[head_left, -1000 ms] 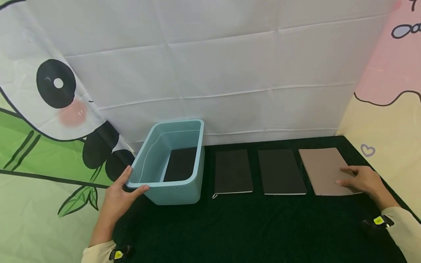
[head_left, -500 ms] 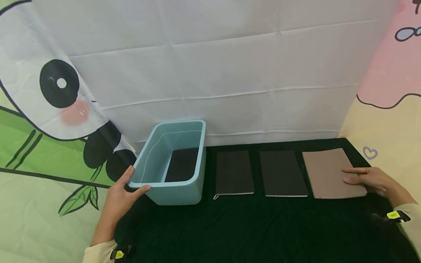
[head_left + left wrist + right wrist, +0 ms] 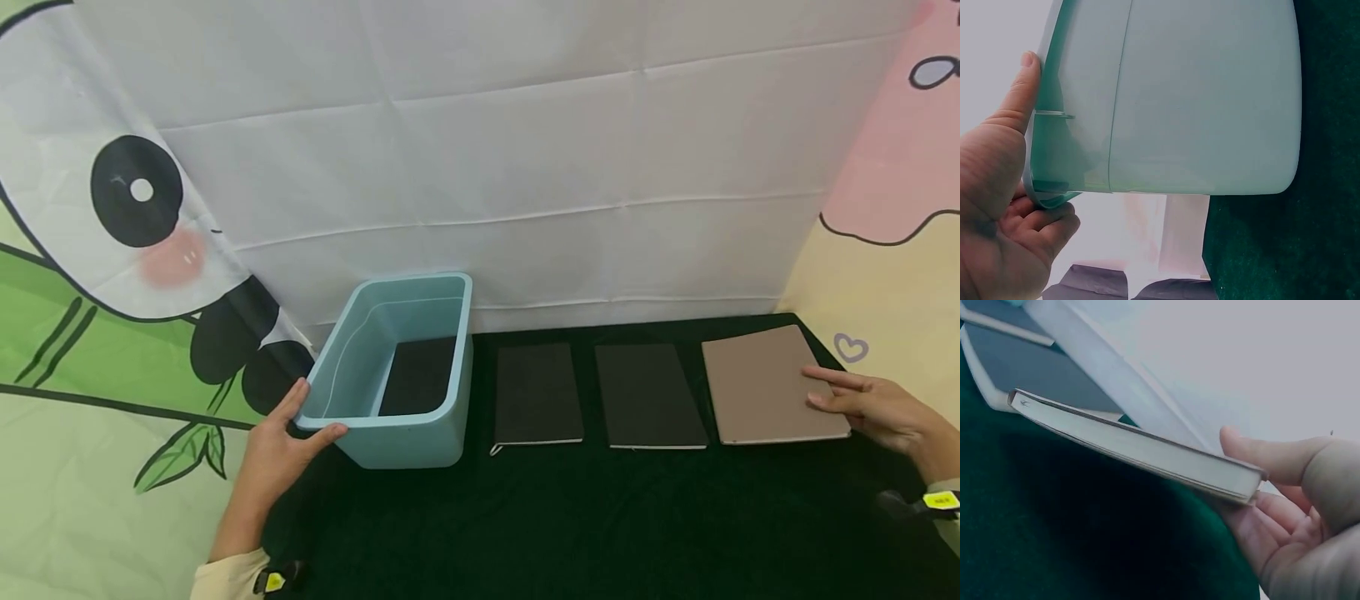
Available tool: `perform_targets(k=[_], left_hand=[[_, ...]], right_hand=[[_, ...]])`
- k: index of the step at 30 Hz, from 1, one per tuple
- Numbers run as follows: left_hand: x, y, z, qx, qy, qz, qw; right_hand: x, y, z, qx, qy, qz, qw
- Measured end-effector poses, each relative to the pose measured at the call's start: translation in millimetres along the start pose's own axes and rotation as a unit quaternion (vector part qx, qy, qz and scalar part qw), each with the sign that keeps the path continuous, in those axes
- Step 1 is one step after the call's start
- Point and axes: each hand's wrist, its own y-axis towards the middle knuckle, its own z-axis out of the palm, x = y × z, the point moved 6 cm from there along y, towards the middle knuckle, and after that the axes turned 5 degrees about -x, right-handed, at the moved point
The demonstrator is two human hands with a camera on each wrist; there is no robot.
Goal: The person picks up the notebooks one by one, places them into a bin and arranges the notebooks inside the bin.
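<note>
My left hand (image 3: 276,462) grips the near left corner of a light blue plastic bin (image 3: 401,442). In the left wrist view the thumb lies along the bin's rim (image 3: 1030,140), and the other fingers curl beneath it. A black notebook (image 3: 418,377) lies inside the bin. At the far right, my right hand (image 3: 888,412) pinches the right edge of a tan notebook (image 3: 772,387). The right wrist view has that notebook (image 3: 1129,447) tilted with its right side off the cloth, thumb above and fingers below.
Two black notebooks, a left one (image 3: 536,393) with a ribbon end and a right one (image 3: 648,396), lie flat between the bin and the tan notebook. A dark green cloth (image 3: 585,525) covers the table. Behind rises a white fabric backdrop (image 3: 525,150) with cartoon prints at the sides.
My right hand has shifted to the tan notebook's right edge, taken hold of it and raised that side. The left hand has stayed on the bin's corner.
</note>
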Motion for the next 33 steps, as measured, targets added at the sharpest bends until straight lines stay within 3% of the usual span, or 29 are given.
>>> perform_targets(k=[8, 15, 18, 25, 30, 33], left_hand=[[-1.7, -0.3, 0.0, 0.0, -0.003, 0.0, 1.0], [-2.1, -0.7, -1.1, 0.001, 0.002, -0.003, 1.0], [-1.9, -1.2, 0.0, 0.005, 0.003, -0.007, 1.0], [-2.7, -2.9, 0.6, 0.007, 0.004, -0.008, 0.9999], [-3.8, -3.5, 0.0, 0.007, 0.008, -0.009, 0.9999], [-4.1, -3.7, -0.5, 0.006, 0.011, -0.01, 0.9999]], right_hand=[[15, -9.8, -3, 0.007, 0.139, -0.039, 0.9895], [42, -17.0, 12, 0.043, 0.241, -0.067, 0.9673], [54, -19.0, 22, 0.045, 0.254, -0.07, 0.9637], [76, -19.1, 46, 0.023, 0.234, -0.074, 0.9691], [103, -17.5, 77, 0.102, 0.301, -0.094, 0.9435], [119, -16.7, 98, 0.123, 0.334, -0.087, 0.9305]])
